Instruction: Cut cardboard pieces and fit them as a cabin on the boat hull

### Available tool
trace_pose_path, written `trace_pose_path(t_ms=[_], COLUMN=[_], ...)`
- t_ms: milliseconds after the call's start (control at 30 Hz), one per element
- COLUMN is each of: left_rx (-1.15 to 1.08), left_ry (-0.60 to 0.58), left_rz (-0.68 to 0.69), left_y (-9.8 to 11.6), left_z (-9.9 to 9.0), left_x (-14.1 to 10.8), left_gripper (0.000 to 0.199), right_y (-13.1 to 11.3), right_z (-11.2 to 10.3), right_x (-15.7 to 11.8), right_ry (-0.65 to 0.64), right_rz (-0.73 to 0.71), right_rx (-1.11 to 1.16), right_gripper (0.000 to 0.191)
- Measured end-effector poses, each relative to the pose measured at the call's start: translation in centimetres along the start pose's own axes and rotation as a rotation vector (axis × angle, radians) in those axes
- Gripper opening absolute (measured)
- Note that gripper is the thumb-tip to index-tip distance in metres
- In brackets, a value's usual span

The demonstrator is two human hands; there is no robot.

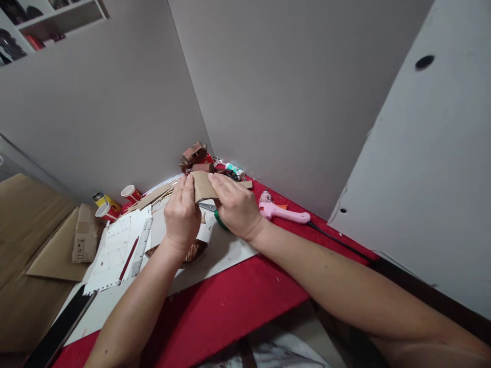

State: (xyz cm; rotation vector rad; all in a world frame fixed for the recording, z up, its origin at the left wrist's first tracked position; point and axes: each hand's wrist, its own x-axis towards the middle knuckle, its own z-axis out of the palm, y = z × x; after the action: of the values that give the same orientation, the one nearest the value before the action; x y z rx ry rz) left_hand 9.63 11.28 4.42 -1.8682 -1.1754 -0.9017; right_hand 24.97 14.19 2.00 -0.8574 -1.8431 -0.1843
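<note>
A curved piece of brown cardboard (204, 186) is held up between both hands, above the white board. My left hand (181, 212) grips its left side, fingers pressed together. On its right side my right hand (236, 204) is closed round the edge. Below the hands lie scissors, with a metal blade (207, 207) and a green handle (220, 221) partly hidden by my right hand. A dark brown textured piece (195, 251) rests on the white board (226, 255), partly covered by my left forearm.
A pink glue gun (286, 212) lies on the red cloth (230, 301) at right. Left are paper sheets (111, 250), a ruler (141, 248), a pencil (128, 260), paper cups (131, 193) and cardboard boxes (30, 230). Brown models (194, 153) stand by the wall corner.
</note>
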Motion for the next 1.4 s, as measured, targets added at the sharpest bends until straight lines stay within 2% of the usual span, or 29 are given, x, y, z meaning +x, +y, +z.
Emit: trace_pose_path(t_ms=[200,300,367,467,500,633,733,800,900,933,967,1067,1100,1167,1267,1400], left_rx=[-0.106,-0.257,-0.424,-0.816,-0.920,-1.060,-1.214,-1.290,-1.329,-1.340,-1.353,-1.390,-1.396,-1.376,-1.240,-1.054], left_ry=[0.016,-0.036,-0.130,-0.361,-0.398,-0.419,-0.489,-0.352,-0.065,-0.023,-0.005,-0.033,-0.060,-0.130,-0.245,-0.360], left_rz=[-0.068,-0.128,-0.205,-0.415,-0.498,-0.891,-1.077,-1.113,-1.101,-1.092,-1.083,-1.047,-1.034,-1.007,-0.954,-0.873], left_y=[0.7,0.8,0.3,-1.3,-1.9,-3.3,-3.2,-2.9,-2.8,-2.8,-2.7,-2.3,-2.0,-1.6,-1.4,-1.5], left_z=[0.6,-0.4,-1.6,-3.9,-4.6,-6.5,-6.9,-7.0,-6.8,-6.7,-6.5,-6.0,-5.9,-5.8,-6.1,-6.6], left_x=[0.7,1.4,1.8,2.3,2.5,2.7,2.3,1.8,1.1,0.9,0.6,0.1,0.0,-0.1,0.0,0.3], left_gripper=[0.058,0.057,0.058,0.065,0.063,0.049,0.025,0.022,0.024,0.024,0.024,0.020,0.019,0.016,0.013,0.016], right_y=[-0.2,0.4,0.9,1.4,1.5,1.3,0.6,0.2,-0.6,-0.9,-1.2,-2.1,-2.2,-2.4,-2.2,-2.0], right_z=[0.0,-0.3,-0.5,-1.0,-1.1,-1.5,-1.6,-1.7,-2.0,-2.1,-2.2,-2.2,-2.1,-1.7,-1.1,-0.9], right_x=[0.0,0.0,0.1,0.3,0.3,0.3,0.2,0.2,0.4,0.5,0.5,0.4,0.3,0.2,0.1,0.0], right_ry=[0.000,-0.022,-0.032,-0.029,-0.023,0.016,0.046,0.097,0.208,0.169,0.069,-0.400,-0.487,-0.494,-0.400,-0.370], right_rz=[0.045,0.051,0.024,-0.061,-0.094,-0.274,-0.336,-0.224,0.122,0.256,0.386,0.669,0.717,0.784,0.854,0.867], right_rx=[-0.010,-0.024,-0.035,-0.058,-0.061,-0.036,-0.009,0.026,0.309,0.485,0.681,1.180,1.280,1.390,1.424,1.415], right_gripper=[0.053,0.053,0.053,0.051,0.050,0.044,0.039,0.040,0.040,0.040,0.042,0.052,0.050,0.039,0.039,0.039])
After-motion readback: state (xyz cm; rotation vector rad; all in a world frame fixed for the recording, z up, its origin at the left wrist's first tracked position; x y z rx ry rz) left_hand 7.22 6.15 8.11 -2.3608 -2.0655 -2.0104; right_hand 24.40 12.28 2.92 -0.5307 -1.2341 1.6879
